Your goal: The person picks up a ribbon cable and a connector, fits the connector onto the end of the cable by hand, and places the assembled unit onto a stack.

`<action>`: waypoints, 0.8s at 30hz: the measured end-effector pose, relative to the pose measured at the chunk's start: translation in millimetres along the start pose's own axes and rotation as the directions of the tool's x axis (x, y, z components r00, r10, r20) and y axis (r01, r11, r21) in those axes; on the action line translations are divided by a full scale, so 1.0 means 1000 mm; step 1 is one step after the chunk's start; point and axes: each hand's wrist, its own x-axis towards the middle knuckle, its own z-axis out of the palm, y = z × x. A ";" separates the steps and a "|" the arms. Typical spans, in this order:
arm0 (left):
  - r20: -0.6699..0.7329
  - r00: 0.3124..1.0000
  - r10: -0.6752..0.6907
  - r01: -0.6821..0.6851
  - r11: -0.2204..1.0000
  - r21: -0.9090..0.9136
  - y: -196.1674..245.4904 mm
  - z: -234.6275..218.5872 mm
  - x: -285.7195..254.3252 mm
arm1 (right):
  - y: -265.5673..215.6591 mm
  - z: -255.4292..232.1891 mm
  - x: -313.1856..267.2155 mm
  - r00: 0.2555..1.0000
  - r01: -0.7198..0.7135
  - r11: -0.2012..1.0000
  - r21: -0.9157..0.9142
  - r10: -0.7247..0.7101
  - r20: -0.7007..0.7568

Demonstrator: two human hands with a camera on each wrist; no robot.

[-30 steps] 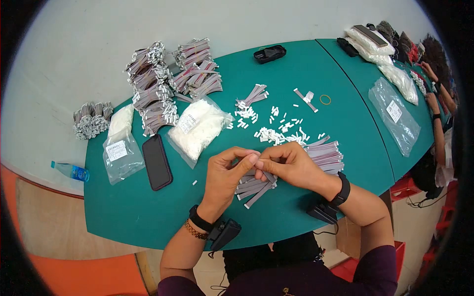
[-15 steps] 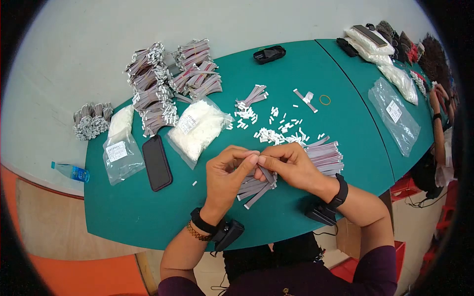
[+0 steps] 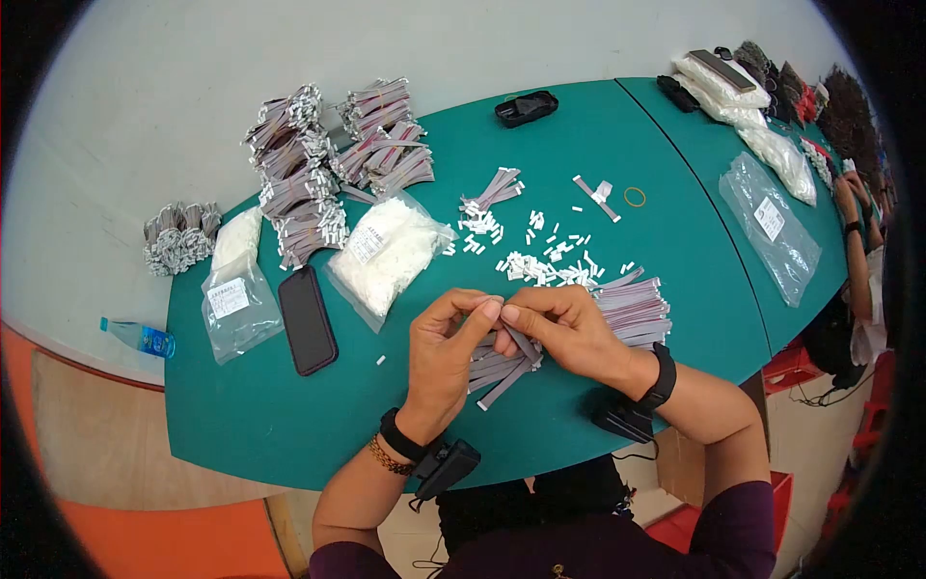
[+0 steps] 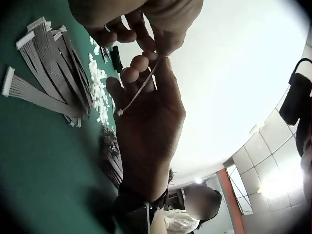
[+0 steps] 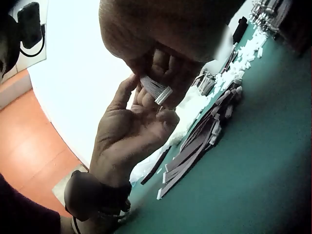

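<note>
Both hands, left hand [image 3: 446,340] and right hand [image 3: 564,328], pinch one ribbon cable [image 5: 156,89] together above the green table [image 3: 579,425]; light, limp, likely best held near its stiff white connector.

The scene is evenly and brightly lit from overhead, with only soft shadows cast on the green table [image 3: 675,251]. The head view is bent by fisheye distortion and ringed by a black vignette. In both wrist views, close skin is rendered dark and blurred against blown-out, glaring white backgrounds.
</note>
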 end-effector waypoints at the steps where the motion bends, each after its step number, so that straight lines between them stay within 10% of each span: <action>1: -0.003 1.000 -0.014 0.014 1.000 -0.013 0.000 0.000 0.000 | 0.000 0.001 0.000 1.000 0.009 1.000 0.008 -0.009 -0.003; 24: 0.001 0.974 -0.225 0.222 0.959 -0.178 0.003 -0.001 -0.001 | 0.000 0.006 -0.002 0.996 0.033 0.996 -0.077 -0.039 -0.080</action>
